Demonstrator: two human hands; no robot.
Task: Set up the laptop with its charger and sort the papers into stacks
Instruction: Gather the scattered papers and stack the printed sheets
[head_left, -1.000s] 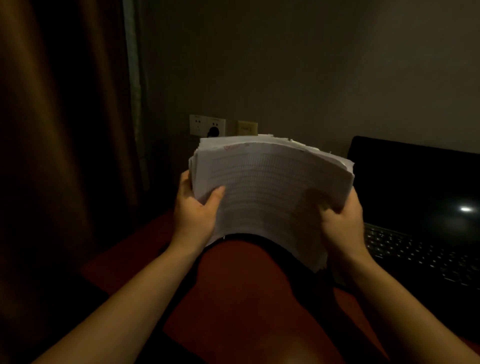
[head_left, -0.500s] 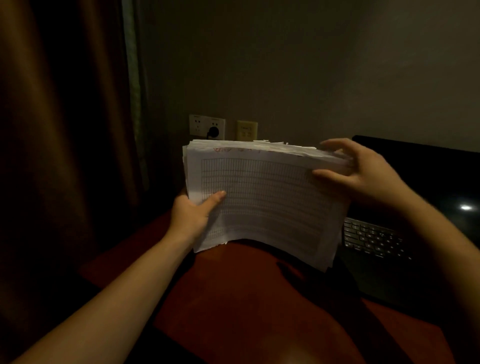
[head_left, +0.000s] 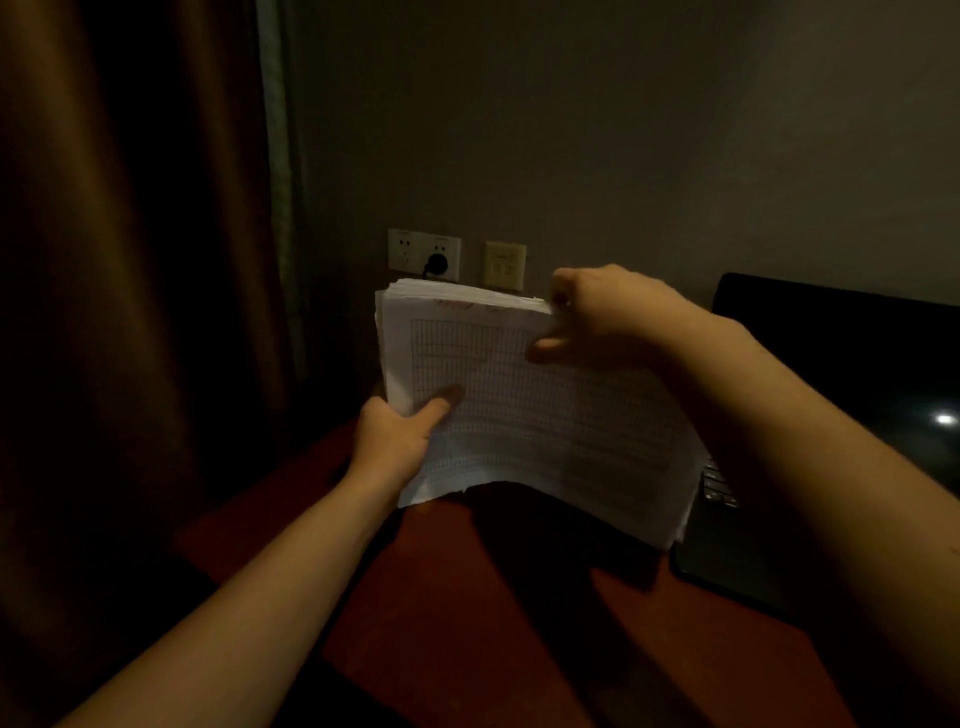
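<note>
1. Paper stack (head_left: 519, 415). I see a thick stack of white sheets held up off the red table (head_left: 467, 623), in front of the wall. The stack is tilted so that the printed grid on its front sheet faces the camera. Its lower edge bows upward in the middle. In this view its lower right corner overlaps the left side of the laptop (head_left: 831, 364).

2. Left hand (head_left: 395, 441). It grips the stack at the lower left edge. The thumb lies flat on the front sheet. The other fingers are hidden behind the paper.

3. Right hand (head_left: 602, 317). It sits at the stack's upper right corner. The thumb presses on the front sheet and the fingers curl over the top edge, pinching the paper between them. I cannot tell how many sheets the pinch takes in.

4. Laptop. It stands open on the table to the right of the stack. The screen is dark, with one small bright reflection (head_left: 944, 419). A strip of keyboard (head_left: 719, 488) shows just beside the stack's lower right corner.

5. Wall fittings. A white double socket (head_left: 423, 254) sits just above the stack's top edge, with a black plug (head_left: 436, 261) seated in its right half. The cable is hidden behind the paper, so I cannot tell where it runs. A beige wall plate (head_left: 504, 265) is mounted just to the right of the socket. A brown curtain (head_left: 130, 260) hangs on the left.
</note>
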